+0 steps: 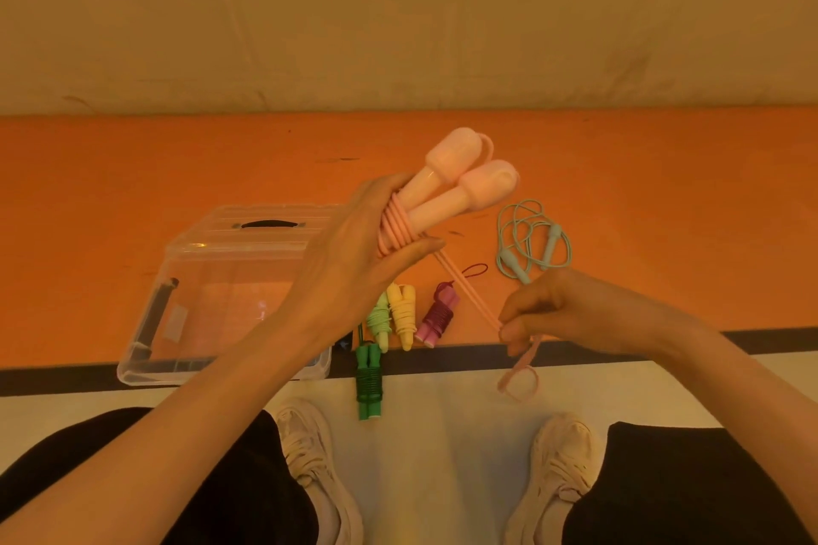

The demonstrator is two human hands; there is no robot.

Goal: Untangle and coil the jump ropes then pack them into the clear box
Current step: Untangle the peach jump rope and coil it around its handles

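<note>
My left hand (367,243) grips the two pink jump-rope handles (447,181) held together, with several turns of pink cord wound round their lower ends. The doubled pink cord (469,292) runs down to my right hand (544,310), which pinches it; a loop hangs below those fingers. The clear box (177,305) stands open on the orange floor to the left, its lid raised behind it. Coiled ropes lie between: light green (379,323), yellow (403,314), purple (438,316), dark green (368,381). A teal rope (531,243) lies loose at the right.
The orange mat (664,199) ends at a dark strip, with a white floor (442,420) nearer me. Both my shoes and black-trousered legs frame the bottom. A pale wall rises behind the mat.
</note>
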